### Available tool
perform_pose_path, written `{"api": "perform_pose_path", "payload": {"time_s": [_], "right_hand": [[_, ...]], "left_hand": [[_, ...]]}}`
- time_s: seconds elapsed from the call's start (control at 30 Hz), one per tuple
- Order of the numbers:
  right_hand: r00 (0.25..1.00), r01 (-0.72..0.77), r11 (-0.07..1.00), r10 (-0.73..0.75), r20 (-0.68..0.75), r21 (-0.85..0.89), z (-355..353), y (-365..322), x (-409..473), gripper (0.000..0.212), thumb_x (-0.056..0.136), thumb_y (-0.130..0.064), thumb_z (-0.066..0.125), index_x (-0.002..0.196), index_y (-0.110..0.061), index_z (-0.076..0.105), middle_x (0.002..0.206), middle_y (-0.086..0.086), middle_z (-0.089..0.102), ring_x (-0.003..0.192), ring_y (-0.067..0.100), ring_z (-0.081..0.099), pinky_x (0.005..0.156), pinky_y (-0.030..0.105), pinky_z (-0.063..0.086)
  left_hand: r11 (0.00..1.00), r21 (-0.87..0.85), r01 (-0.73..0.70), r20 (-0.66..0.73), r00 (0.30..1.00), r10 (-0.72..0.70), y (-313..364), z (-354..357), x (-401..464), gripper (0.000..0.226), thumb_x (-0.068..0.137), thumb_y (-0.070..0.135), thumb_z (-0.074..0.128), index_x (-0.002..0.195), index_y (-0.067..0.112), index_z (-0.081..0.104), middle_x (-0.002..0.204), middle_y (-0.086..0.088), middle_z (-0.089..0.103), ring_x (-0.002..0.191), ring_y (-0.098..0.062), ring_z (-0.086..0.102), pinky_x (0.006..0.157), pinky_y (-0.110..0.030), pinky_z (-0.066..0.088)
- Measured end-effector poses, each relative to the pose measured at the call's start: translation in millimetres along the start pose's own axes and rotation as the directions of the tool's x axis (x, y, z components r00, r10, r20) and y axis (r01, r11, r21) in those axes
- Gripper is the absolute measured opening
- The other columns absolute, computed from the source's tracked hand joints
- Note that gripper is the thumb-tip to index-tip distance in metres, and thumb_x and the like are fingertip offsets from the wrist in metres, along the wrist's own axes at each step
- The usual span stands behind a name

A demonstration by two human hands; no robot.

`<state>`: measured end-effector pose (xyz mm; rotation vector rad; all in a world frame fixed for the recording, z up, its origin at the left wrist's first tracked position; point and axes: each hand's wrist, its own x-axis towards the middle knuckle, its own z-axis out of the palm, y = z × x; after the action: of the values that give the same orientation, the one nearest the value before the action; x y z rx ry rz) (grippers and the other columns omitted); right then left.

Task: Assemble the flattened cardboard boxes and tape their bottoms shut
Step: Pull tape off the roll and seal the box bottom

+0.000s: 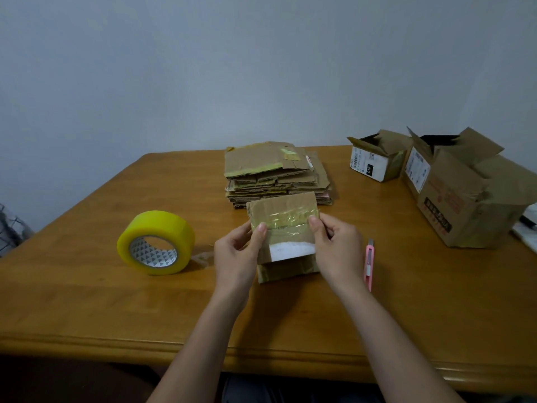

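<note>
A small flattened cardboard box [283, 216] with old clear tape and a white label is held upright above the table's middle. My left hand [236, 254] pinches its left edge, thumb on the front. My right hand [337, 245] pinches the right edge the same way. Behind it lies a stack of flattened cardboard boxes [276, 173]. A yellow roll of tape [157, 242] stands on its side to the left. A pink utility knife [369, 263] lies just right of my right hand.
Two assembled open boxes stand at the back right: a small one [377, 158] and a larger one [465, 193]. The wooden table [87, 301] has its front edge near me. A grey wall runs behind.
</note>
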<state>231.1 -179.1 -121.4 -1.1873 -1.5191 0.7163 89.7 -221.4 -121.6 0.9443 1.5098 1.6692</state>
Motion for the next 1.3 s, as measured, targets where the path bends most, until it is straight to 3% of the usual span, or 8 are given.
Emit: {"api": "perform_pose_path", "payload": {"time_s": [0.1,0.27,0.53,0.73,0.9,1.0,1.1,1.3], "right_hand": [[1.0,-0.026,0.999,0.025,0.008,0.036,-3.6,-1.9,1.5,0.022,0.096,-0.025,0.057,0.09,-0.009,0.071,0.082,0.01,0.071,0.082,0.022,0.064,0.074,0.044,0.053],[0.999,-0.044,0.996,0.044,0.001,0.071,-3.4,-3.0,7.7,0.015,0.083,-0.041,0.071,0.079,-0.028,0.067,0.069,-0.018,0.066,0.071,-0.009,0.063,0.051,0.011,0.048],[0.995,-0.101,0.993,0.099,0.033,0.067,-8.5,-3.1,21.4,0.027,0.088,-0.039,0.066,0.075,-0.016,0.073,0.072,0.008,0.072,0.076,0.028,0.067,0.069,0.044,0.057],[0.984,-0.177,0.981,0.175,0.037,0.078,-10.8,-6.0,25.9,0.037,0.087,-0.045,0.066,0.072,-0.011,0.073,0.073,0.014,0.07,0.073,0.028,0.062,0.055,0.034,0.049],[0.993,-0.119,0.992,0.118,0.03,0.04,-7.5,-5.9,28.6,0.031,0.09,-0.041,0.064,0.071,-0.017,0.072,0.064,0.005,0.069,0.067,0.025,0.066,0.065,0.043,0.055],[0.996,-0.077,0.996,0.076,0.038,0.049,-5.5,-2.4,23.1,0.028,0.085,-0.042,0.07,0.074,-0.017,0.07,0.064,-0.001,0.069,0.062,0.013,0.066,0.056,0.029,0.053],[0.99,-0.108,0.99,0.098,0.1,0.095,-7.3,1.7,21.0,0.015,0.079,-0.032,0.077,0.082,-0.02,0.069,0.073,-0.011,0.072,0.068,-0.004,0.067,0.055,0.009,0.048],[0.97,-0.176,0.968,0.141,0.198,0.176,-24.1,1.8,18.9,0.042,0.078,-0.034,0.077,0.116,-0.02,0.064,0.099,-0.002,0.075,0.084,0.003,0.071,0.068,0.02,0.058]], "left_hand": [[1.0,-0.017,0.022,-0.011,1.0,-0.022,-1.2,-1.9,4.5,0.044,0.087,0.027,0.069,0.126,0.008,0.063,0.113,-0.004,0.069,0.104,-0.017,0.065,0.087,-0.041,0.058],[1.0,-0.005,-0.014,-0.045,0.999,0.013,4.2,4.2,8.9,0.03,0.081,0.037,0.072,0.1,0.014,0.072,0.089,0.001,0.074,0.083,-0.01,0.07,0.065,-0.025,0.057],[0.994,-0.065,0.085,0.027,0.996,-0.083,7.5,-5.5,18.3,0.023,0.081,0.028,0.073,0.096,0.011,0.075,0.092,-0.004,0.075,0.091,-0.021,0.071,0.07,-0.031,0.058],[0.992,-0.064,0.113,0.034,0.993,-0.111,10.0,-6.5,20.4,0.028,0.084,0.034,0.069,0.092,0.008,0.075,0.091,-0.004,0.076,0.09,-0.021,0.072,0.069,-0.033,0.058],[0.995,-0.068,0.075,0.051,0.996,-0.072,11.8,-5.4,18.5,0.026,0.085,0.028,0.07,0.094,0.005,0.075,0.088,-0.003,0.076,0.086,-0.018,0.073,0.063,-0.027,0.057],[0.994,-0.082,0.066,0.051,0.997,-0.062,10.3,-4.3,15.0,0.021,0.082,0.023,0.073,0.096,0.008,0.074,0.088,-0.002,0.076,0.083,-0.015,0.073,0.061,-0.024,0.057],[0.995,-0.073,0.074,0.087,0.994,-0.067,8.6,-8.3,15.9,0.025,0.079,0.018,0.075,0.101,0.006,0.074,0.095,-0.004,0.076,0.09,-0.016,0.072,0.068,-0.027,0.059],[0.995,-0.091,0.052,0.147,0.988,-0.038,10.0,-12.5,15.7,0.051,0.066,0.024,0.076,0.113,0.003,0.069,0.103,-0.007,0.075,0.099,-0.019,0.07,0.08,-0.032,0.057]]}}
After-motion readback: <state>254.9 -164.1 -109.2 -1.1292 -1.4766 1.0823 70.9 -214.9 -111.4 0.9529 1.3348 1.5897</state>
